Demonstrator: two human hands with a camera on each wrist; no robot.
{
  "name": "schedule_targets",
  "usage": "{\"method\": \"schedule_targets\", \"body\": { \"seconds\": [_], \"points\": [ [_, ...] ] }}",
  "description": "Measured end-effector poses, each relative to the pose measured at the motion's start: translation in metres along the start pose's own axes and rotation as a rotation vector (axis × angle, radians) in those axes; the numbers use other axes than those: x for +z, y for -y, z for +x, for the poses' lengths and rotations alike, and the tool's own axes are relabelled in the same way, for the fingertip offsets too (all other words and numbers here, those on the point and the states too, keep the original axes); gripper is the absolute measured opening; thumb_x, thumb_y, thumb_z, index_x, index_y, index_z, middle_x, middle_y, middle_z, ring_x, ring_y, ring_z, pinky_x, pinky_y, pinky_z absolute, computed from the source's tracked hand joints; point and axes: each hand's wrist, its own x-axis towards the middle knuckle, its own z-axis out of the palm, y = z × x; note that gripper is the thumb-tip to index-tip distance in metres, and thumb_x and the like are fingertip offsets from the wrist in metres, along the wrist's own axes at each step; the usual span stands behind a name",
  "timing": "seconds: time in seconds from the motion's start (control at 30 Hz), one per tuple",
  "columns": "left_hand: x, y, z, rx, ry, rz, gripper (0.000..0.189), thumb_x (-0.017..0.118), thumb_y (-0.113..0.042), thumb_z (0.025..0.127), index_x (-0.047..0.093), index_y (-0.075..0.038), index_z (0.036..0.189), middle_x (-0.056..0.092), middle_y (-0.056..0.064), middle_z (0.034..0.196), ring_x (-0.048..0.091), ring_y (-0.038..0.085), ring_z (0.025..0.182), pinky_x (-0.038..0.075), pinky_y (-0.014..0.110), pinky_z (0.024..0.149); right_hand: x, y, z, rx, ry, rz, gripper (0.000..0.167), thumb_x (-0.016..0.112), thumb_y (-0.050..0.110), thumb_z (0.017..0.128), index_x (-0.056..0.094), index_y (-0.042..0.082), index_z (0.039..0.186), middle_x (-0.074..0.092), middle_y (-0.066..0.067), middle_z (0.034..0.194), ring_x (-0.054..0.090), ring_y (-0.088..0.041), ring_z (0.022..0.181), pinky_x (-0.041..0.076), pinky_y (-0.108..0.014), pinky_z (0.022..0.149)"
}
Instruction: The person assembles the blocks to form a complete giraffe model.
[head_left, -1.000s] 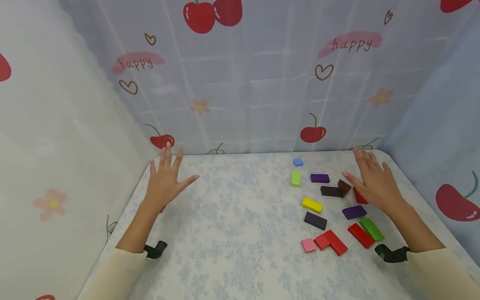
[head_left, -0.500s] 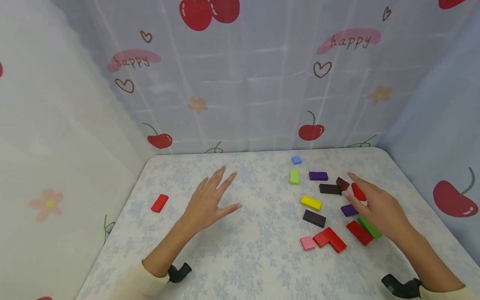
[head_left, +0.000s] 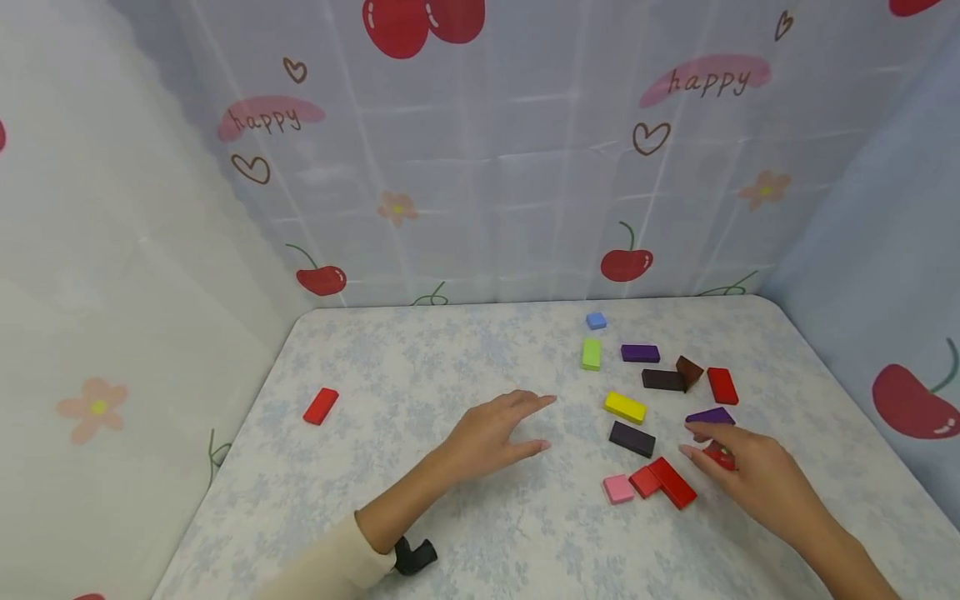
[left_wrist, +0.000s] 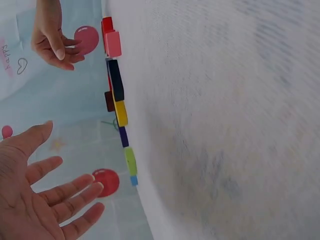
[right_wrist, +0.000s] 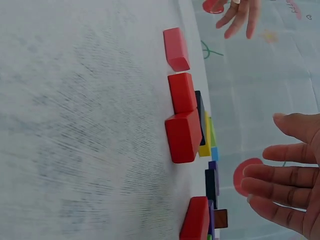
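Note:
My left hand (head_left: 491,437) hovers over the middle of the table, thumb and fingers spread apart, left of the yellow block (head_left: 626,407) and the black block (head_left: 632,439). In the left wrist view its fingers (left_wrist: 70,197) extend with nothing in them. My right hand (head_left: 765,475) hangs over the right-hand blocks, near a purple block (head_left: 710,416). It partly covers a red block (head_left: 720,454) and hides the green one in the head view. The right wrist view shows its fingers (right_wrist: 280,175) loosely extended and empty. Left of it lie two touching red blocks (head_left: 672,483) and a pink block (head_left: 618,489).
Farther back lie a blue block (head_left: 596,321), a light green block (head_left: 592,354), another purple block (head_left: 640,353), a dark block (head_left: 663,380), a brown piece (head_left: 689,373) and a red block (head_left: 722,386). One red block (head_left: 321,406) lies alone at left. Printed curtains (head_left: 495,167) enclose the table.
My left hand has moved right and nearer from the table's left side, uncovering the lone red block. My right hand has come nearer and lower, over the red and green blocks. The blocks look unmoved.

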Motion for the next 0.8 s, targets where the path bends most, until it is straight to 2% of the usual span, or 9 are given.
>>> {"method": "schedule_targets", "body": {
  "seconds": [0.13,0.27,0.5,0.67,0.8],
  "points": [
    [0.014,-0.009,0.014,0.018,0.068,-0.068,0.062,0.062,-0.050,0.099,0.045,-0.029,0.155,0.056,-0.005,0.145,0.056,0.011,0.129,0.054,0.032,0.091,0.007,-0.001,-0.007,0.067,0.120,-0.007,0.042,0.083,0.027,0.085,0.073,0.005,0.120,0.070,0.000,0.086,0.055,-0.012,0.071,0.054,-0.027,0.062],
    [0.025,-0.015,0.028,0.046,0.128,-0.117,0.058,0.064,-0.048,0.099,0.049,-0.030,0.152,0.058,-0.009,0.142,0.058,0.006,0.124,0.052,0.025,0.091,0.013,-0.002,-0.009,0.107,0.221,0.007,0.042,0.084,0.027,0.084,0.074,0.006,0.118,0.061,0.007,0.077,0.052,-0.011,0.071,0.049,-0.020,0.059],
    [0.036,-0.025,0.061,0.068,0.212,-0.149,0.053,0.070,-0.041,0.097,0.058,-0.027,0.146,0.060,-0.009,0.139,0.057,0.005,0.122,0.047,0.021,0.095,0.020,-0.004,-0.009,0.147,0.296,0.002,0.050,0.089,0.031,0.077,0.074,0.004,0.116,0.059,0.006,0.075,0.053,-0.011,0.069,0.049,-0.020,0.059],
    [0.049,-0.030,0.082,0.047,0.283,-0.173,0.053,0.078,-0.031,0.092,0.061,-0.023,0.143,0.067,-0.006,0.124,0.060,0.004,0.101,0.046,0.013,0.081,0.026,-0.004,-0.009,0.184,0.329,0.012,0.051,0.090,0.035,0.075,0.073,0.004,0.112,0.055,0.005,0.070,0.050,-0.012,0.066,0.049,-0.021,0.059],
    [0.063,-0.032,0.092,0.032,0.293,-0.155,0.054,0.079,-0.029,0.091,0.062,-0.023,0.142,0.066,-0.008,0.112,0.056,0.001,0.087,0.043,0.012,0.072,0.030,-0.005,-0.009,0.214,0.355,0.014,0.044,0.090,0.038,0.074,0.074,0.008,0.101,0.053,0.004,0.068,0.049,-0.013,0.065,0.047,-0.022,0.058]
  ]
}}
